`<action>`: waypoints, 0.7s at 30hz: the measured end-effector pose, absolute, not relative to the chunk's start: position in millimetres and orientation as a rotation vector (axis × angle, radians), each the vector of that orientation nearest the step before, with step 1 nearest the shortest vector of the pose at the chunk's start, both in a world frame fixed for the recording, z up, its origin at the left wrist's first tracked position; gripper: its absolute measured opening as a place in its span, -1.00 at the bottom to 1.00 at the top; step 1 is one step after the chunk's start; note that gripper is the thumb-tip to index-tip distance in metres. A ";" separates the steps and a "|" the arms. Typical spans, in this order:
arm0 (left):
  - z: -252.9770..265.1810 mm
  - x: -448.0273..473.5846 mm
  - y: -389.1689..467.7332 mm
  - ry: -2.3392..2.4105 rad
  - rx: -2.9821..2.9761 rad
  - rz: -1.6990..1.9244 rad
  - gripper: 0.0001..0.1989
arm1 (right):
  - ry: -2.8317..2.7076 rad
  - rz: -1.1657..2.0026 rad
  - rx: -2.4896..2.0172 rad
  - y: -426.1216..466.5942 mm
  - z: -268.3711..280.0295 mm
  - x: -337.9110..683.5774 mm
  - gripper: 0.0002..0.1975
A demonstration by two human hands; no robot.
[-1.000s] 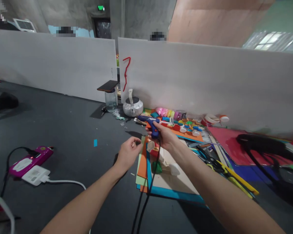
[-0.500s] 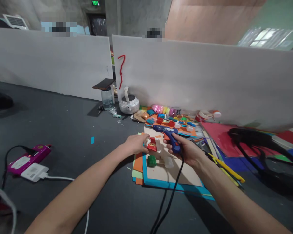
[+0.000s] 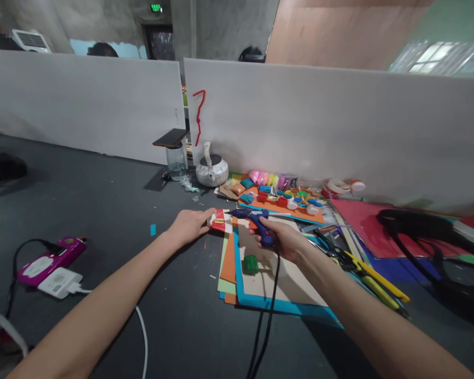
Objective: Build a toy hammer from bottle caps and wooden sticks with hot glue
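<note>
My left hand [image 3: 190,226] is closed on the edge of a small red-and-white piece [image 3: 220,220], which looks like cut packaging. It is near the left edge of a stack of coloured sheets topped by a beige sheet [image 3: 296,287]. My right hand [image 3: 285,238] is wrapped round a blue hot glue gun [image 3: 265,231]. The gun's nozzle points left and is close to the piece; whether they touch I cannot tell. From the handle a black cord runs down toward me. Below the gun, a green cap-like piece [image 3: 250,264] lies on the beige sheet beside a pale, partly shaded piece.
Behind the sheets are bottle caps and clay packets [image 3: 272,181], with a silver kettle [image 3: 212,171] and a water jar [image 3: 176,162] further left. Cutters [image 3: 379,279] and a black strap-like object [image 3: 403,221] lie at right. A purple power strip [image 3: 53,259] sits at left.
My left hand has moved left with the red-and-white piece, off the middle of the beige sheet. My right hand has brought the glue gun left after it.
</note>
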State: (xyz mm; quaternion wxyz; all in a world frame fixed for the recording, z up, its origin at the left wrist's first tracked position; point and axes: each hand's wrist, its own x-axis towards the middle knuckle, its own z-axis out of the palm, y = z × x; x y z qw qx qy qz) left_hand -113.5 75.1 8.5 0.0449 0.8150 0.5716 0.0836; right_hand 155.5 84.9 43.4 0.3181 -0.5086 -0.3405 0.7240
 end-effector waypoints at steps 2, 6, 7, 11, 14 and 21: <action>9.2 -122.7 77.8 1.754 2.495 0.264 -0.48 | -0.932 1.931 -1.359 92.3 39.2 143.7 -0.82; 8.9 -133.9 83.9 1.772 2.462 0.308 -0.49 | -1.047 1.970 -1.377 105.1 32.3 121.6 -0.81; 8.7 -136.1 85.3 1.775 2.445 0.329 -0.49 | -1.089 1.968 -1.391 108.3 30.8 118.0 -0.81; 11.8 -145.9 86.6 1.789 2.341 0.459 -0.48 | -1.297 1.822 -1.508 120.5 27.4 118.6 -0.82; 21.8 -148.6 80.1 1.813 2.202 0.628 -0.43 | -1.476 1.623 -1.543 121.8 29.2 132.0 -0.79; 50.3 -74.3 40.6 1.431 1.485 1.014 -0.21 | -1.796 1.181 -1.275 68.1 58.1 148.3 -0.84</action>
